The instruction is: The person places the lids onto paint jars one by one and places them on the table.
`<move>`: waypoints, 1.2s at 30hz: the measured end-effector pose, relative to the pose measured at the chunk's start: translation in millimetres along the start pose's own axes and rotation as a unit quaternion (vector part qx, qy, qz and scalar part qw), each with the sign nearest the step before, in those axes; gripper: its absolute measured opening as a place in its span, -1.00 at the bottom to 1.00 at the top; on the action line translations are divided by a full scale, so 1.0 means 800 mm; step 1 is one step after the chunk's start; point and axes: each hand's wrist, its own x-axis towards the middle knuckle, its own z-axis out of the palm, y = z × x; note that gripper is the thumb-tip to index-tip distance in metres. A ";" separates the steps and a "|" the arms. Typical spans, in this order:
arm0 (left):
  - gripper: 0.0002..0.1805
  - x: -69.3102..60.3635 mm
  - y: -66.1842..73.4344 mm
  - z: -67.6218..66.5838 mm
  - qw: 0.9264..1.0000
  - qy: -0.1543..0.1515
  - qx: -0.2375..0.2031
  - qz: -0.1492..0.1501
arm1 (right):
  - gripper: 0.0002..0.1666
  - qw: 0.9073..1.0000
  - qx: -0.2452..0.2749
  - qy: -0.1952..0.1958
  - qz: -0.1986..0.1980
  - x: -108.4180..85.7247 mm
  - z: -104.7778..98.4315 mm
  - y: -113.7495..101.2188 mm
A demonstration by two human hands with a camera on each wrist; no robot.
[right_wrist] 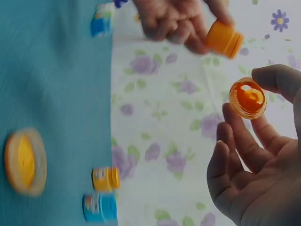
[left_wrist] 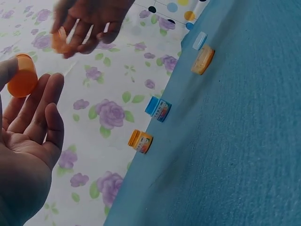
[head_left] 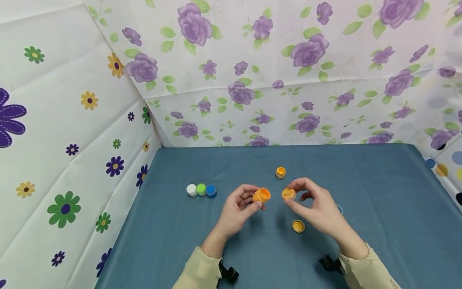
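The left hand (head_left: 236, 210) pinches a small open orange jar (head_left: 261, 195), its mouth tilted toward the right hand. Between thumb and fingers, the right hand (head_left: 321, 208) holds an orange lid (head_left: 288, 194); orange paint shows inside the lid (right_wrist: 249, 98) in the right wrist view. Jar and lid are apart, with a small gap between them. On the table below lies a yellow-orange lid (head_left: 298, 226), inner side up. Beyond the hands stands another open jar, yellow-orange (head_left: 280, 173).
White (head_left: 191, 190), green (head_left: 201, 190) and blue (head_left: 211, 191) capped jars stand together on the left of the blue cloth. An open blue jar (left_wrist: 158, 108) stands near the yellow-orange one. A blue lid (head_left: 340, 209) is partly hidden behind the right wrist.
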 end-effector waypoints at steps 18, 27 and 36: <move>-0.55 0.000 -0.001 0.008 1.000 -0.008 -0.007 -0.011 | -0.54 0.990 0.144 0.008 -0.002 0.001 0.030 -0.023; -0.60 -0.001 -0.002 0.010 1.000 0.005 -0.003 -0.019 | -0.46 0.994 0.102 -0.002 -0.029 0.001 0.034 -0.024; -0.58 -0.001 0.000 0.010 1.000 0.013 0.000 -0.025 | -0.45 0.998 0.029 -0.004 -0.056 0.002 0.032 -0.028</move>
